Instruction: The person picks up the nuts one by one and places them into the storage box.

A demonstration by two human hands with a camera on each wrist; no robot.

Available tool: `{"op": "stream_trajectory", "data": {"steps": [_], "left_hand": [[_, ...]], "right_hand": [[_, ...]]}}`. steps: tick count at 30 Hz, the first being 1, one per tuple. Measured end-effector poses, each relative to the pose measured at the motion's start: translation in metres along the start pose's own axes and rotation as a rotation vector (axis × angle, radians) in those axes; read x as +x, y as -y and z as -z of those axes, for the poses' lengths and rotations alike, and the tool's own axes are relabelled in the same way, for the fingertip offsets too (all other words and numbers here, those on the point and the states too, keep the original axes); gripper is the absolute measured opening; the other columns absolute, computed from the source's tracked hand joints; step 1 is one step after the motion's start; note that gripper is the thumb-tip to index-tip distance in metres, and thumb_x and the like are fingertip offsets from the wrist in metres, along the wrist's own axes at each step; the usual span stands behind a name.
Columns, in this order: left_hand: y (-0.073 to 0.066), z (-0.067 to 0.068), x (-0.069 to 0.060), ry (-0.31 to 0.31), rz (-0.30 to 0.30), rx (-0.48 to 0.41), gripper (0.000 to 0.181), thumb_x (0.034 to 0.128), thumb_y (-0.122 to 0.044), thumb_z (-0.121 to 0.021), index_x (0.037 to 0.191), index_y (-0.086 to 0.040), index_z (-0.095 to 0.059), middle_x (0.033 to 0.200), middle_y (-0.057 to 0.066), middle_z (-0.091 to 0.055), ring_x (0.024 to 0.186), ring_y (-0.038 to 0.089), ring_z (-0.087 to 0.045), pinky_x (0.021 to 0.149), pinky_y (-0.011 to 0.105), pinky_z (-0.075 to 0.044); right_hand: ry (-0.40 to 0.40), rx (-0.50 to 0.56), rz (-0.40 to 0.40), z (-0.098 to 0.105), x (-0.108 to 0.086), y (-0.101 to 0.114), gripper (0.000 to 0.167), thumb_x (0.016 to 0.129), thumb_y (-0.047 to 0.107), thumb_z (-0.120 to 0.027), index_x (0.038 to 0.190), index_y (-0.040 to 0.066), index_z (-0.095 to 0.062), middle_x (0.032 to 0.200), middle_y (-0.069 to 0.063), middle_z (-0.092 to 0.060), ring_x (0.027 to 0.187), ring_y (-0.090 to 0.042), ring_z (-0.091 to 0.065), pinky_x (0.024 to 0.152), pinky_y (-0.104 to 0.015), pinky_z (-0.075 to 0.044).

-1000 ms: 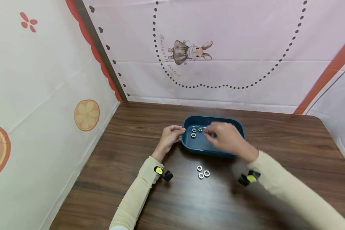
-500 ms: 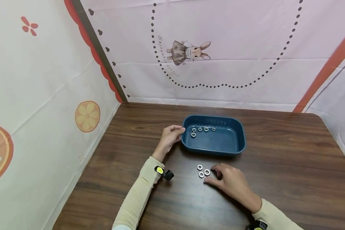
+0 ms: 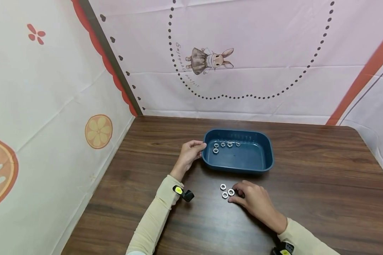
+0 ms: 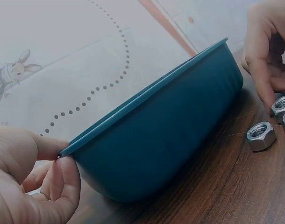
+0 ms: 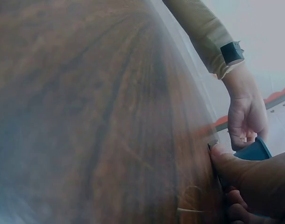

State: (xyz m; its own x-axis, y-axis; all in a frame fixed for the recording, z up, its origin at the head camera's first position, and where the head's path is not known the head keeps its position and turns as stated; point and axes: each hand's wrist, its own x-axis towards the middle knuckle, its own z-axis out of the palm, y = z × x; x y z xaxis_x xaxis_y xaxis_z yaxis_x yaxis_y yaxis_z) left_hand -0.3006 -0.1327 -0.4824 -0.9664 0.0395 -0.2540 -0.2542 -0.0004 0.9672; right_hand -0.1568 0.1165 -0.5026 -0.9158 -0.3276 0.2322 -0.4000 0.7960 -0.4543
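A dark blue plastic tray [image 3: 239,169] stands on the wooden table with several steel hex nuts [image 3: 229,145] inside, near its left and back walls. My left hand [image 3: 189,154] pinches the tray's left rim between thumb and fingers, as the left wrist view shows closely. In front of the tray, three hex nuts [image 3: 223,186] lie grouped on the table. My right hand [image 3: 257,202] has its thumb and index finger on either side of the rightmost nut [image 3: 231,192]. In the right wrist view, the thumb [image 5: 223,156] meets a bit of metal; most of the nut is hidden there.
Printed cloth walls [image 3: 274,81] close off the back and sides of the brown table [image 3: 319,177]. Small wrist-worn cameras sit on the left sleeve [image 3: 161,202] and right sleeve [image 3: 303,237].
My right hand has come out of the tray, leaving more nuts showing inside, and has moved down to the loose nuts on the table. The left hand keeps its grip on the rim.
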Motion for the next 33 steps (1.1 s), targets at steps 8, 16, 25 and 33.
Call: {"op": "stream_trajectory", "data": {"steps": [8, 16, 25, 33], "left_hand": [[-0.002, 0.001, 0.000, 0.001, -0.003, -0.013, 0.028, 0.0953, -0.020, -0.075, 0.117, -0.003, -0.070, 0.096, 0.003, -0.067, 0.080, 0.014, -0.059, 0.069, 0.020, -0.056], [-0.002, 0.001, 0.001, 0.002, -0.008, -0.019, 0.028, 0.0953, -0.021, -0.075, 0.116, -0.003, -0.070, 0.093, 0.002, -0.066, 0.080, 0.013, -0.059, 0.069, 0.020, -0.056], [-0.004, 0.002, 0.001, 0.004, -0.003, -0.024, 0.027, 0.0953, -0.021, -0.075, 0.116, -0.004, -0.070, 0.092, 0.001, -0.065, 0.077, 0.012, -0.058, 0.069, 0.020, -0.056], [-0.001, -0.001, -0.001, 0.000, -0.004, -0.016, 0.028, 0.0954, -0.021, -0.075, 0.116, -0.003, -0.070, 0.093, 0.004, -0.065, 0.077, 0.013, -0.058, 0.069, 0.020, -0.056]], "right_hand": [[-0.050, -0.011, 0.006, -0.005, 0.000, 0.003, 0.023, 0.075, 0.036, -0.091, 0.084, 0.023, -0.074, 0.072, 0.017, -0.051, 0.061, 0.004, -0.043, 0.052, -0.021, -0.039], [-0.154, 0.036, 0.051, -0.005, -0.005, 0.002, 0.024, 0.073, 0.026, -0.093, 0.079, 0.020, -0.071, 0.070, 0.014, -0.050, 0.060, 0.005, -0.042, 0.053, -0.019, -0.037], [-0.135, 0.089, 0.130, 0.039, 0.008, -0.002, 0.018, 0.074, 0.018, -0.089, 0.084, 0.018, -0.074, 0.072, 0.014, -0.055, 0.061, 0.005, -0.049, 0.053, -0.018, -0.044], [-0.023, 0.136, 0.343, 0.093, 0.062, -0.024, 0.010, 0.081, 0.018, -0.085, 0.088, 0.020, -0.079, 0.071, 0.016, -0.057, 0.062, 0.001, -0.051, 0.053, -0.020, -0.044]]}}
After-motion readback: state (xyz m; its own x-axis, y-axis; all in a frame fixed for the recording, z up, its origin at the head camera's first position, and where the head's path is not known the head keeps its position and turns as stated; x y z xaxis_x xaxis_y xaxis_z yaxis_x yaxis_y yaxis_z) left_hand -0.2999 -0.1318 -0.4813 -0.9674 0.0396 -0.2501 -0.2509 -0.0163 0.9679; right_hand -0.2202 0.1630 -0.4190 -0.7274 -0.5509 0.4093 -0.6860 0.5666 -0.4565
